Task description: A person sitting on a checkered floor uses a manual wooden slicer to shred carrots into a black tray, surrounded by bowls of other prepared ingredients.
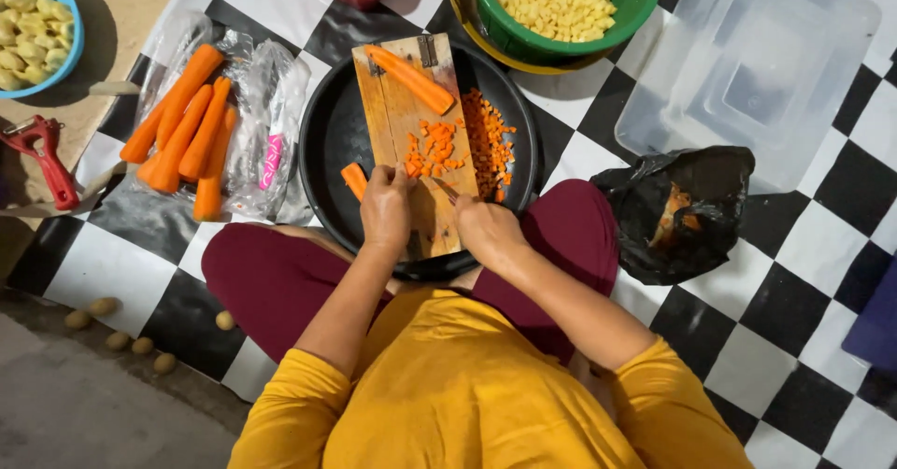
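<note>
Left hand [386, 209] pressed down on carrot pieces at the lower left part of the wooden cutting board [404, 105], fingers curled together over them. Right hand [484, 228] closed around a knife [447, 189]; only a short bit of blade shows, between the two hands. Hands sit just beside each other at frame centre, little room between them.

Diced carrot [434, 147] lies mid-board just above the hands. A peeled carrot half [411, 78] lies diagonally near the board's top edge. More dice are piled off the board's right edge in the black round tray [327, 133], which carries the board. One carrot chunk [354, 179] lies in the tray just left of the board. The tray's left half is mostly open.

Left of the tray: whole peeled carrots [182, 128] on clear plastic, on the checkered floor mat [804, 273]. Red peeler [42, 156] at the left edge. Blue bowl [42, 25] in the upper left corner. Green bowl [561, 7] of yellow dice at top, touching the tray's rim. Clear plastic container [747, 67] in the upper right. Black bag [682, 212] of peels right of the knee, near the tray. Open mat at lower right.
</note>
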